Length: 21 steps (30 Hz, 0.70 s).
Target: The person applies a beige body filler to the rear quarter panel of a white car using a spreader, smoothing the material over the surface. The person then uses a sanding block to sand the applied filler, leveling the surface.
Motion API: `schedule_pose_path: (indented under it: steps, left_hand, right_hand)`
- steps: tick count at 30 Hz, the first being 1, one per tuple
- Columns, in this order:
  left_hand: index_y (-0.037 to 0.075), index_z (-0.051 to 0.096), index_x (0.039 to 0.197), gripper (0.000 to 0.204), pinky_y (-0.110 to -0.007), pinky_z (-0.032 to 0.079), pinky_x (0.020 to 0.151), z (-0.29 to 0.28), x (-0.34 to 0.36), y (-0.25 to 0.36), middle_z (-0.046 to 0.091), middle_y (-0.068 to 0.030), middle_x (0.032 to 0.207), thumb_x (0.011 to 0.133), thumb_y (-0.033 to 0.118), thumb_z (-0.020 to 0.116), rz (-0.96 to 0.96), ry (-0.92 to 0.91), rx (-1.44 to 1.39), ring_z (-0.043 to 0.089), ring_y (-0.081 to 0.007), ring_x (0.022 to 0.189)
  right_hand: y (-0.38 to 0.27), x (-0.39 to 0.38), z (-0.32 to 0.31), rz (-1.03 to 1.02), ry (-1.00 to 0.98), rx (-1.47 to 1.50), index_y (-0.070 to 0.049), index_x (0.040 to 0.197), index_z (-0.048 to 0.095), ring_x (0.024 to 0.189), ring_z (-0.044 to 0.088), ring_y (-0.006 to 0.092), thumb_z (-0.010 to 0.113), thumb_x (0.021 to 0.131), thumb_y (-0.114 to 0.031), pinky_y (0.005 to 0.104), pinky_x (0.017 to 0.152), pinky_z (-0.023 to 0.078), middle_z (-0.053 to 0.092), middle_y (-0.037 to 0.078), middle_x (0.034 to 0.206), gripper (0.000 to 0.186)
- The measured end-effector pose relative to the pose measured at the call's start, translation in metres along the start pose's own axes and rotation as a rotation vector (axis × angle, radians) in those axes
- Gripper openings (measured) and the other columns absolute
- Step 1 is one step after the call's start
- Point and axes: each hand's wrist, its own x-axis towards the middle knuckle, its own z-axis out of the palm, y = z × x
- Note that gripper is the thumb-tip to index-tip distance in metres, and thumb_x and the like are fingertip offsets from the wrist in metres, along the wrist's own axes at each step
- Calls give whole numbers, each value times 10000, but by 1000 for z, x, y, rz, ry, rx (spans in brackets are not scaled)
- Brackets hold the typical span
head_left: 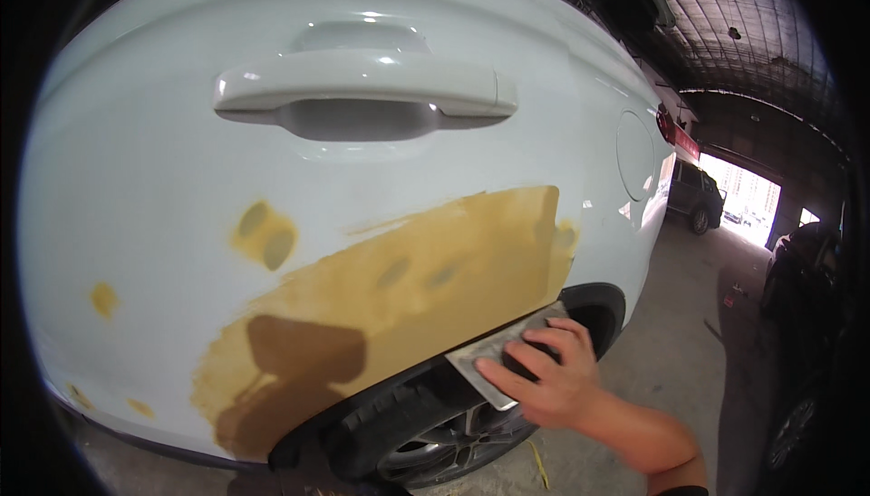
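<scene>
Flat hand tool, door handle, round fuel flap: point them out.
Flat hand tool [489, 347]: head view, on its grey plate.
Door handle [362, 82]: head view, middle of its bar.
Round fuel flap [636, 157]: head view, its centre.

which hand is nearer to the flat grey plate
Right. The right hand grips the flat grey plate from its right-hand side, fingers bent over it. The left hand is out of view, so its position can't be told.

Low right in the frame, someone's bare right hand [555, 385] has its grip on a flat grey rectangular block [494, 348], right by the black curved wheel arch [596, 298]. Mid-frame, a matte mustard-yellow patch [462, 240] spreads over the glossy white car panel [136, 161].
</scene>
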Motion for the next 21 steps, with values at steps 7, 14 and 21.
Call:
schedule_pose_path:
  steps: [7,14,21]
  left_hand:
    - [-70,644,1139,310,-355,504,905,21,-3,0,694,-115,1055,871,57,553,-12,-5,2,653,-224,969]
    - [-5,678,1045,222,-246,440,669,33,3,9,656,-8,855,866,74,573,-17,55,67,574,-105,731]
    - [28,686,963,157,-221,318,514,44,21,11,562,56,677,865,106,592,-29,89,108,439,-52,550]
  right_hand:
    - [89,61,-59,107,179,61,-121,1177,689,913,547,288,605,694,49,379,799,450,584,64,1015,519]
    - [86,89,-43,46,140,120,-183,1211,679,898,521,287,622,697,43,372,789,440,577,40,1006,565]
    - [61,67,-27,52,54,106,-255,1223,667,880,476,248,634,672,-68,394,786,391,542,4,1002,583]
